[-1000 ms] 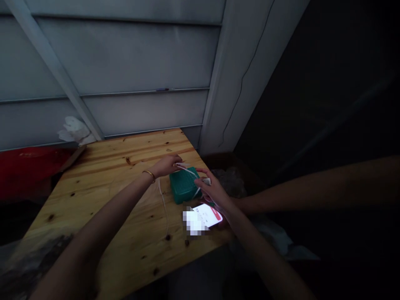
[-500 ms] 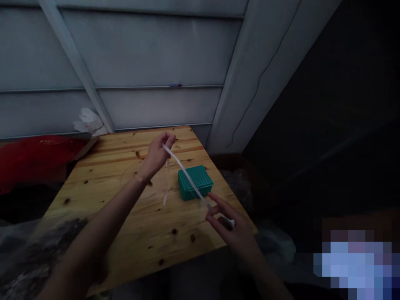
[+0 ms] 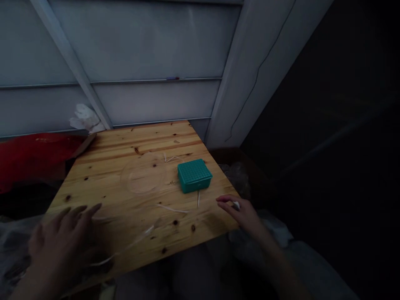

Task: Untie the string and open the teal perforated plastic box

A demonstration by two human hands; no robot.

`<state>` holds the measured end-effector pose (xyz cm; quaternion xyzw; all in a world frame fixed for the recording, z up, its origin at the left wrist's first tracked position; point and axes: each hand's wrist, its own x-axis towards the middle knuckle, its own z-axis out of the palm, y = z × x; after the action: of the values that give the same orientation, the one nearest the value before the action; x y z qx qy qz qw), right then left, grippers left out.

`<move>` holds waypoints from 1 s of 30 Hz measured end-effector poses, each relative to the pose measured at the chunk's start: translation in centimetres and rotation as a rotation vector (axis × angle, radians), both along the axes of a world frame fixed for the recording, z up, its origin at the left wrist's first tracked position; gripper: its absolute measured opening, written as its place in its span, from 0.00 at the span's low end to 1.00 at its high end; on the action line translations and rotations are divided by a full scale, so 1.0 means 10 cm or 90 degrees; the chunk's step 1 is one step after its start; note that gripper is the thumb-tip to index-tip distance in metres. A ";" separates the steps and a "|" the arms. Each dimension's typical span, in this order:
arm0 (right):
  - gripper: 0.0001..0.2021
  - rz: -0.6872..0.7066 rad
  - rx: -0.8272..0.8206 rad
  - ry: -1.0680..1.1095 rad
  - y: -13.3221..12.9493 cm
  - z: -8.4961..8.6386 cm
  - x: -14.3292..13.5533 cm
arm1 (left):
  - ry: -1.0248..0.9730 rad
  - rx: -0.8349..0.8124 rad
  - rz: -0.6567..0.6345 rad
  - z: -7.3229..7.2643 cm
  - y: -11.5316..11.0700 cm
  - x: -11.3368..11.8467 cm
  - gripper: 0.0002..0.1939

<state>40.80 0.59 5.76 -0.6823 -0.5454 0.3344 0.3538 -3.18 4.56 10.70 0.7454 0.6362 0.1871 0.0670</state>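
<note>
With twelve o'clock taken as the wall side, the green box [image 3: 194, 175] is seen standing on the wooden worktop [image 3: 121, 221], toward two o'clock from the middle, its studded top facing up; it is touched by neither hand. At four o'clock from the box, the right hand [image 3: 239, 210] is held near the worktop's edge. Its grip is nearly closed, the tips of thumb and forefinger being brought close together, and a small white-tipped object [image 3: 236, 205] is kept in the curl of the hand; whether anything finer is pinched at the fingertips cannot be told.

Between eight and nine o'clock from the box, the left hand [image 3: 64, 237] is seen blurred, its grip opened wide with the fingers spread. Whether anything is held there cannot be told. A blurred pale strip [image 3: 134, 242] is stretched across the worktop on its three-to-four o'clock side.

Around the box, thin white strips are scattered: one [image 3: 198, 199] at six o'clock, just beside its front, one [image 3: 171, 208] between seven and eight, and a bent one [image 3: 173, 158] at ten. A clear round sheet [image 3: 143, 173] is laid flat at nine.

At the worktop's far-left corner, between ten and eleven, crumpled white material [image 3: 86, 118] is propped, with a red bag [image 3: 37, 154] placed below it.
</note>
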 end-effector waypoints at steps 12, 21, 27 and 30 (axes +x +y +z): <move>0.10 0.224 -0.028 -0.321 0.09 -0.53 -0.70 | 0.091 0.189 -0.322 -0.92 0.56 2.31 0.41; 0.15 0.210 0.046 -0.249 -0.15 -0.78 -0.61 | 0.089 0.282 -0.345 -1.33 0.83 2.53 0.33; 0.17 0.245 0.096 -0.169 -0.45 -0.83 -0.65 | 0.089 0.249 -0.341 -1.31 0.84 2.57 0.30; 0.18 0.275 0.071 -0.160 -0.68 -0.76 -0.64 | 0.081 0.224 -0.334 -1.29 0.81 2.56 0.28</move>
<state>34.40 -6.25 -1.81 -0.5659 -0.7355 0.2844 0.2406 22.45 12.65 -2.22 0.8945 0.3829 0.2236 -0.0568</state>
